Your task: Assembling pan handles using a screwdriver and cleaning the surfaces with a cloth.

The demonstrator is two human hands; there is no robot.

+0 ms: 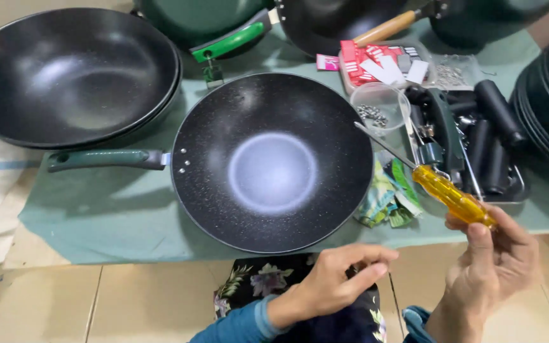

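Head view: right hand (494, 263) closed on yellow screwdriver (454, 195), just right of black wok (272, 162) on green cloth (96, 216). Left hand (335, 282) loosely curled, holding nothing, near wok's front rim. Looks like handle-fixing step; next needs a screw from clear cup (379, 105)

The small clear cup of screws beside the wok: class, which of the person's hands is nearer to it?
Right. The right hand holds the yellow screwdriver below the clear cup; the left hand is lower, beneath the wok.
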